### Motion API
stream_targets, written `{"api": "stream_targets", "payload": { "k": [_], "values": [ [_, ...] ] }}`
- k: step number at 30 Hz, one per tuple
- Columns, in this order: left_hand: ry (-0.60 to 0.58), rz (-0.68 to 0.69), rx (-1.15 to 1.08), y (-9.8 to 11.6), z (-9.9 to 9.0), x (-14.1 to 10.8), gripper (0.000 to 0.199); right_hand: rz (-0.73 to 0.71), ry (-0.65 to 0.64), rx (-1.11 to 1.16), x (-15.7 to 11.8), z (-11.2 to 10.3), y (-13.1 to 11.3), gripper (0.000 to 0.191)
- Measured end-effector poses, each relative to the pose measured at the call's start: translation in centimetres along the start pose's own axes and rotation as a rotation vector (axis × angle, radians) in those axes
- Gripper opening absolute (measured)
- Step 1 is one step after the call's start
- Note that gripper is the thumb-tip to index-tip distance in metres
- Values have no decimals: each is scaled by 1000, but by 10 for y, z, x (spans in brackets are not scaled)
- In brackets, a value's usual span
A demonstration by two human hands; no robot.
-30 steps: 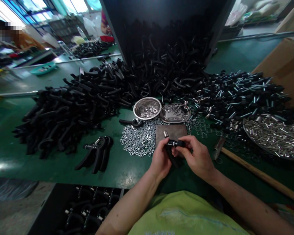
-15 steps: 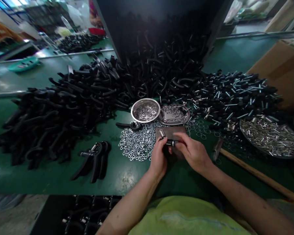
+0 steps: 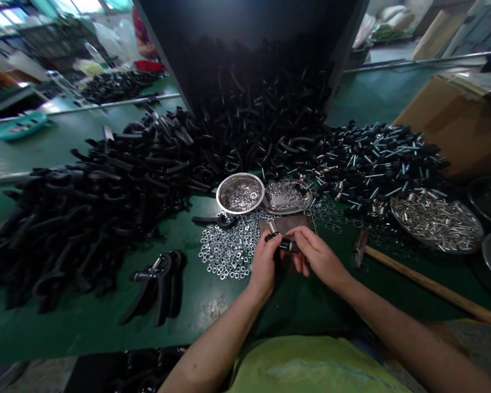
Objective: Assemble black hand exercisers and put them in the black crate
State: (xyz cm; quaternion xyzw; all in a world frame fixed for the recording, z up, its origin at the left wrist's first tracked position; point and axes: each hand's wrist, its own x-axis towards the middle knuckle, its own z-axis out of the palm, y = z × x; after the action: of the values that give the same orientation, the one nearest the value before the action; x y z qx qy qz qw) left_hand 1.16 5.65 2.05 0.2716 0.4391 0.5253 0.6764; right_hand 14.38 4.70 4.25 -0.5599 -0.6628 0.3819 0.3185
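At the middle of the head view, just above your lap, your left hand is closed, thumb on top, on a black piece with a bright metal band. Your right hand has its fingers bent at that piece's right end; you cannot tell whether they pinch it. Just above your left thumb, a silver coiled metal spring stands up, slightly tilted. Beyond your hands lies a flat grey-brown metal plate. Left of your left hand spreads a heap of small silver metal nuts, with a black plastic-looking two-handled clamp farther left. Right of your right hand rests a wooden-handled hammer.
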Motion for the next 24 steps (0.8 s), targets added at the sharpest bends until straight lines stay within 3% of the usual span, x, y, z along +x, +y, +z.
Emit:
{"api": "stream_targets", "payload": {
  "k": [3,5,9,11,14,16,20,24],
  "values": [
    [-1,23,39,2,0,0,13,-16,40,25,1,-1,-1,25],
    [41,50,66,1,2,-1,15,16,42,179,2,1,-2,24],
    [277,200,235,-3,3,-6,43,380,-17,759,6,15,3,26],
    [306,225,371,-5,-1,-6,56,476,-94,837,11,17,11,30],
    [232,214,625,-9,-15,-2,56,434,-433,563,32,8,26,36],
    [187,254,840,-11,-25,1,54,254,-529,205,58,-2,30,36],
    [15,409,1189,-16,-33,1,51,-202,-253,-506,129,-2,13,20],
    [-116,465,1427,-21,-29,-4,53,-310,-278,-663,187,35,-11,16]
  ]
}}
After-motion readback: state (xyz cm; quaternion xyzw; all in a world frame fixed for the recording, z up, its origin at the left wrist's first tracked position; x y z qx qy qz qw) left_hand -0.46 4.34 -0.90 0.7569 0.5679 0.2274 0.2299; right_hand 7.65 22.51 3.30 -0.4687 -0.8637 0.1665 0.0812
